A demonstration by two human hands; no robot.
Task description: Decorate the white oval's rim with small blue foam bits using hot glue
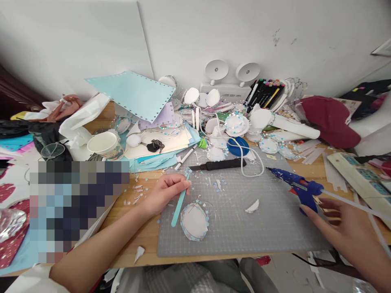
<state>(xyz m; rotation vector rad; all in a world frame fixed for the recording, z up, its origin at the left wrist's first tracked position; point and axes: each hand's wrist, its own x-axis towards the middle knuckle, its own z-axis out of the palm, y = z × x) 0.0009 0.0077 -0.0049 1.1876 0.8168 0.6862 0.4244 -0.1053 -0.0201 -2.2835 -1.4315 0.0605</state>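
Note:
My left hand (pixel 171 191) pinches a flat teal stick (pixel 179 205) between thumb and fingers. Small pale blue bits cling around the stick's upper end. Just right of the stick's lower end, a round white disc (pixel 195 221) edged with blue and white confetti lies on the grey cutting mat (pixel 232 240). At the mat's right side is a blue glue gun (pixel 301 187), its nozzle pointing left and a long glue stick out of its back. My right hand (pixel 339 221) is at its handle, thumb against it and the other fingers loosely spread.
A black utility knife (pixel 226 164) lies across the mat's far edge, beside a white cable (pixel 259 171). A torn white scrap (pixel 252 206) rests mid-mat. Behind are paper sheets (pixel 137 95), a paper cup (pixel 105 145), markers (pixel 265 95) and decorated discs. A power strip (pixel 360 175) stands right.

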